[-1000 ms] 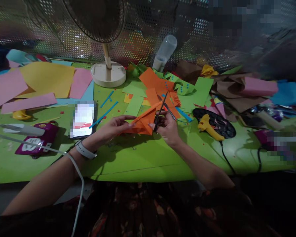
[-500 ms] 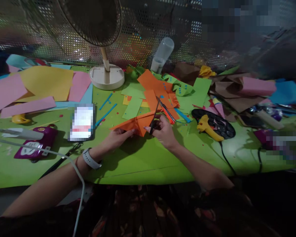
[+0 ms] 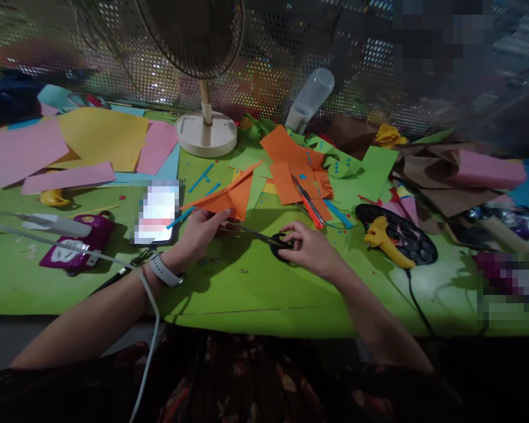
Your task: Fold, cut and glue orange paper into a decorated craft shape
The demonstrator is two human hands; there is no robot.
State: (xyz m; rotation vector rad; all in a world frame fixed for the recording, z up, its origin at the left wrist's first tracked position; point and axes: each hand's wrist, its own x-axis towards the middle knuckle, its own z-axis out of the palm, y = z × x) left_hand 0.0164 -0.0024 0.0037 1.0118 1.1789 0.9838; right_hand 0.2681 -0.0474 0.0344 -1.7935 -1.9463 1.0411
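My left hand point(image 3: 205, 232), with a pale watch strap on its wrist, pinches a folded piece of orange paper point(image 3: 231, 197) between thumb and fingers. The paper's pointed ends spread out above the hand. My right hand point(image 3: 311, 247) has its fingers in the black handles of a pair of scissors point(image 3: 268, 239). Their blades point left and reach the left fingertips, just under the orange paper. Whether the tips touch the paper, I cannot tell. Behind the hands, a red-and-black cutting tool point(image 3: 309, 205) lies beside more orange paper point(image 3: 284, 182).
A lit phone point(image 3: 158, 211) and a purple device point(image 3: 77, 244) lie at left, with a white cable crossing my left forearm. A yellow glue gun point(image 3: 388, 244) rests on a black palette point(image 3: 427, 249) at right. A fan point(image 3: 206, 138) and a clear bottle point(image 3: 312, 97) stand behind.
The scissors have swung from upright at the paper's right edge to lying leftward below it. My left hand has turned the orange paper upward, and my right hand has moved lower. The view shifted.
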